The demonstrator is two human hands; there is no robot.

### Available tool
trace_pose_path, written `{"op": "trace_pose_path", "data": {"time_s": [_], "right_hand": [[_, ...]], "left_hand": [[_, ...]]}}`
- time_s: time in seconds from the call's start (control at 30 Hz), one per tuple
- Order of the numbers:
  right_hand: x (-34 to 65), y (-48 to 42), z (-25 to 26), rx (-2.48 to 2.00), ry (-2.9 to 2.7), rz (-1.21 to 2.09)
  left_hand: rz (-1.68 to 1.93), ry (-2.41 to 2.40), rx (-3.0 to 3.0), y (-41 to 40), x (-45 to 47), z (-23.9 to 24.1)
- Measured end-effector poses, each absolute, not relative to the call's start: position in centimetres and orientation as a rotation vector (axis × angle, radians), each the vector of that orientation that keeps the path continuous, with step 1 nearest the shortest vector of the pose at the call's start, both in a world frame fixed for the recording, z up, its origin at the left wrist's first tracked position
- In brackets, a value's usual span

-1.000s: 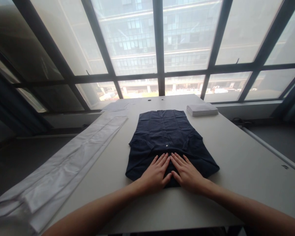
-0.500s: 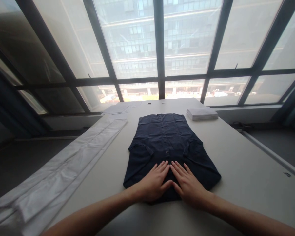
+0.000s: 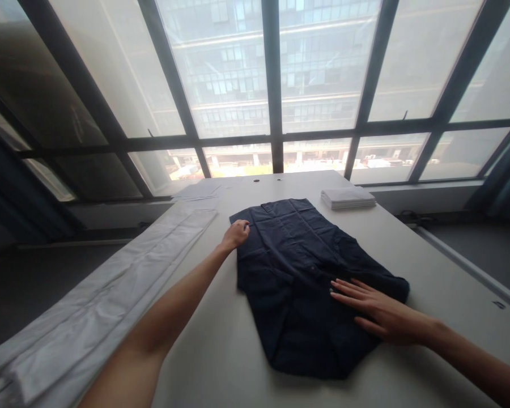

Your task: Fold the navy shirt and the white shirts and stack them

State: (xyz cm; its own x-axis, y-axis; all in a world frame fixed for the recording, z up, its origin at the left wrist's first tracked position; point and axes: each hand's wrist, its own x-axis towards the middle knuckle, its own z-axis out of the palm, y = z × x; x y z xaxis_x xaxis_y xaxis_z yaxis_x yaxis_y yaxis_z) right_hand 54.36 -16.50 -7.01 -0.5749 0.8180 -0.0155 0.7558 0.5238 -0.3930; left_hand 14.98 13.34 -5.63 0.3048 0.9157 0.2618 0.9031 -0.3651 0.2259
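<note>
From the head view, we see a dark blue shirt lying aslant on a white table, its far end leaning toward eleven o'clock. Taking the shirt's middle as our clock centre, our left hand is at ten o'clock, fingers curled tight on the shirt's edge. Our right hand is at four o'clock, spread flat on the cloth and gripping nothing; it hides part of the shirt's near right side.

Around us, a long white cloth stretches along the table's edge at nine o'clock, and our left forearm covers a little of its near end. Papers lie at ten o'clock, just beyond that cloth. Two small dark spots mark the table at eleven. A folded white stack sits at one o'clock, apart from the shirt. At three o'clock there is a small black mark on the table. A large window fills twelve o'clock, with blue curtains at two and ten.
</note>
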Motion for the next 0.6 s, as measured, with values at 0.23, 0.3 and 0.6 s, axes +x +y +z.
{"op": "trace_pose_path", "data": {"time_s": [0.23, 0.3, 0.6], "right_hand": [[55.7, -18.4, -9.2, -1.725, -2.086, 0.052], [53.8, -18.7, -10.5, -1.856, -1.9, -0.084], [51.5, -19.4, -15.1, -2.147, -1.852, -0.253]], "left_hand": [[0.458, 1.652, 2.579, 19.3, 15.8, -6.4], [0.434, 1.574, 2.624, 20.9, 17.1, -6.3], [0.252, 1.289, 2.744, 26.3, 21.5, -7.6]]}}
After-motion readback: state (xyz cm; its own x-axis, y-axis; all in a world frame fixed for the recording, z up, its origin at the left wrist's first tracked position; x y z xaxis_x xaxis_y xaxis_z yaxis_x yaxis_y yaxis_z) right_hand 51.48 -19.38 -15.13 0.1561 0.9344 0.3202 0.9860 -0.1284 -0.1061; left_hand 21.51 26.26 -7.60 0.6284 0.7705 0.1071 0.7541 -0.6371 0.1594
